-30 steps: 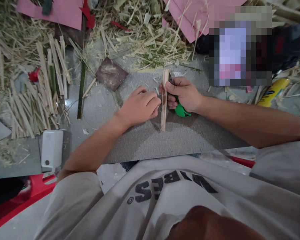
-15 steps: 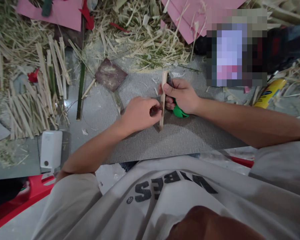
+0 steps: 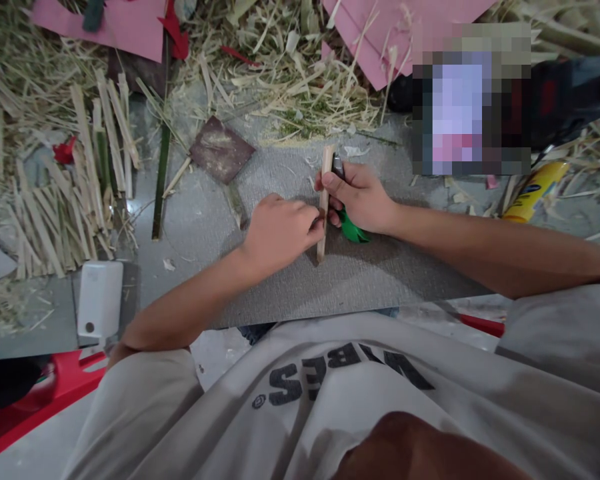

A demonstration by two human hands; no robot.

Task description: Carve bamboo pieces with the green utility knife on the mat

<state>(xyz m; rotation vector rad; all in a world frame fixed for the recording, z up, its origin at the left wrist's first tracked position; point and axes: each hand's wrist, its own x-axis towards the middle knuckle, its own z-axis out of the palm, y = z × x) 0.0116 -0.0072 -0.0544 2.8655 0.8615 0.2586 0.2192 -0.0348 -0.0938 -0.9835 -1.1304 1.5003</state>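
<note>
A short pale bamboo strip [image 3: 324,175] stands nearly upright on a grey mat [image 3: 360,280]. My right hand [image 3: 363,197] is closed round its upper half together with a green-handled knife [image 3: 351,229], the thumb pressed on the strip. My left hand [image 3: 280,230] is curled into a pinch against the strip's lower left side; what its fingertips hold is hidden.
A dark square of sandpaper [image 3: 222,149] lies at the mat's far left corner. Cut bamboo strips [image 3: 70,200] pile up on the left, shavings [image 3: 290,60] and pink paper [image 3: 375,33] at the back. A white box [image 3: 99,300] sits front left, a yellow bottle [image 3: 534,190] right.
My left hand slid back along the strip toward its lower end. The strip and my right hand shifted slightly left, and the strip's foot moved a little farther from me.
</note>
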